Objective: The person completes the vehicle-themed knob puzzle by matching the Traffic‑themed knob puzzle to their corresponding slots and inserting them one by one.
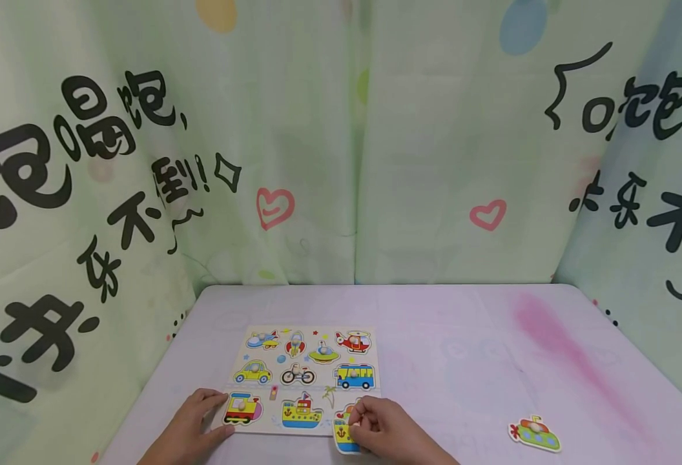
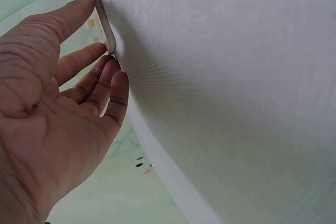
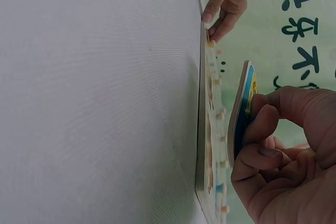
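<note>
A wooden puzzle board (image 1: 274,423) with colourful vehicle pieces lies flat on the table. Its near left corner is between the thumb and fingers of my left hand (image 1: 194,423), which grips its edges. My right hand (image 1: 390,429) pinches a boat piece (image 1: 343,439), blue and yellow with an anchor, over the board's near right corner. In the right wrist view this boat piece (image 3: 242,114) is tilted and raised apart from the board (image 3: 201,145). That corner of the board is partly hidden by the hand and piece.
A green submarine piece (image 1: 535,436) lies alone on the right of the white table (image 1: 445,361). A pink stain (image 1: 568,349) marks the tabletop. Printed curtains (image 1: 318,129) stand behind the table and along both sides.
</note>
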The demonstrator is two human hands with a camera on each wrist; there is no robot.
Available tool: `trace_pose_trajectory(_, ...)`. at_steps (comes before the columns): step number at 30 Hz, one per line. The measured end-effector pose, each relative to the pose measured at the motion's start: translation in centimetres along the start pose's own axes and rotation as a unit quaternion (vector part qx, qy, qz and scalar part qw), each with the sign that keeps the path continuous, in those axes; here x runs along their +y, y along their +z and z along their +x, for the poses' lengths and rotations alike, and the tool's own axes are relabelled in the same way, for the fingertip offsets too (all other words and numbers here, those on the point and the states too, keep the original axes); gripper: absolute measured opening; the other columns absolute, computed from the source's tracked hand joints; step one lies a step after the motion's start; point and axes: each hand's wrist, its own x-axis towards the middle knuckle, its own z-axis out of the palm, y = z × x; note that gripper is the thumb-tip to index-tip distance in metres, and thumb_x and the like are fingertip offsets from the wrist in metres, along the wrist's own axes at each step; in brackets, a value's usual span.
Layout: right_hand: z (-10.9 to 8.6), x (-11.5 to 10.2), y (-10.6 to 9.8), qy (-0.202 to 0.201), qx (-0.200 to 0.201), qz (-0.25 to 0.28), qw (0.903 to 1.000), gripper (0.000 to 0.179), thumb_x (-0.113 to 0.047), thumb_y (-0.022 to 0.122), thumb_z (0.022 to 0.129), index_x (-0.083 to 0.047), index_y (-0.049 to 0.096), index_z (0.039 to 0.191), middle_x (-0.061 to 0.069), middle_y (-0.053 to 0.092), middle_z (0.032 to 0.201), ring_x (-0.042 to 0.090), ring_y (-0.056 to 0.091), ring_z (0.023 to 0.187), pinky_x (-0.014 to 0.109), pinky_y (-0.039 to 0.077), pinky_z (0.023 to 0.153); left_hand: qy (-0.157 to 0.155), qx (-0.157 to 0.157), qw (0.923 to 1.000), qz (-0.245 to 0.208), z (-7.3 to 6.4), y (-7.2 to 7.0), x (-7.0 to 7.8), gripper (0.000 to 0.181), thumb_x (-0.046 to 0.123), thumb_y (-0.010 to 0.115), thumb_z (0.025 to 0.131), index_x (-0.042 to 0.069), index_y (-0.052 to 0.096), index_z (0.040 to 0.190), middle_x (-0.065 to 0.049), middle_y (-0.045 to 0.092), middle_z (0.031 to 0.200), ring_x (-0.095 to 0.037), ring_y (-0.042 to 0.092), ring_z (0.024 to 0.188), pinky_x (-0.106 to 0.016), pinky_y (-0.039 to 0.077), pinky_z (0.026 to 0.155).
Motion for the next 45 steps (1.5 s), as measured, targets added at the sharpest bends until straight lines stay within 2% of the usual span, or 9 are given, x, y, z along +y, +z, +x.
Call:
trace_pose_trajectory(3, 0.3, -0.1, 0.2, -0.016, 0.005, -0.024, 0.9996, 0.007, -0.005, 0.064, 0.091, -0.012, 0.063, 0.09, -0.006, 0.051, 0.064, 0.004, 0.046, 0.059, 0.016, 0.034, 0.053, 0.0, 0.002, 1.0, 0.001, 0.0, 0.0, 0.0, 0.064, 0.031, 0.09, 0.077, -0.001, 0.068, 0.128, -0.006, 0.06, 0.122, -0.027, 0.057, 0.117, -0.054, 0.048, 0.106)
trace_pose_trajectory(15, 1.7, -0.8, 0.7, -0.03, -0.004, -0.059, 0.9978, 0.005, -0.008, 0.067, 0.089, -0.012, 0.065, 0.087, -0.008, 0.054, 0.061, 0.003, 0.045, 0.055, 0.015, 0.033, 0.05, -0.028, -0.009, 0.9996, -0.006, 0.0, 0.1, 0.2, 0.066, 0.033, 0.089, 0.078, 0.0, 0.067, 0.13, -0.006, 0.059, 0.124, -0.028, 0.056, 0.116, -0.057, 0.049, 0.105)
trace_pose_trajectory(29, 3.4, -2.1, 2.0, -0.039, 0.009, -0.098, 0.9944, 0.008, -0.006, 0.068, 0.085, -0.013, 0.065, 0.082, -0.009, 0.053, 0.059, 0.002, 0.045, 0.052, 0.016, 0.033, 0.047, -0.019, -0.003, 0.9998, 0.004, -0.1, 0.1, -0.1, 0.066, 0.034, 0.089, 0.078, -0.001, 0.067, 0.129, -0.008, 0.059, 0.125, -0.028, 0.056, 0.118, -0.056, 0.048, 0.106)
trace_pose_trajectory(45, 6.3, -3.2, 3.9, -0.017, 0.024, -0.073, 0.9969, 0.008, -0.005, 0.07, 0.084, -0.011, 0.067, 0.079, -0.005, 0.057, 0.058, 0.005, 0.049, 0.052, 0.016, 0.032, 0.046, -0.018, 0.002, 0.9998, 0.001, 0.0, 0.1, 0.1, 0.066, 0.033, 0.088, 0.08, -0.002, 0.066, 0.13, -0.009, 0.059, 0.125, -0.028, 0.056, 0.117, -0.056, 0.048, 0.106)
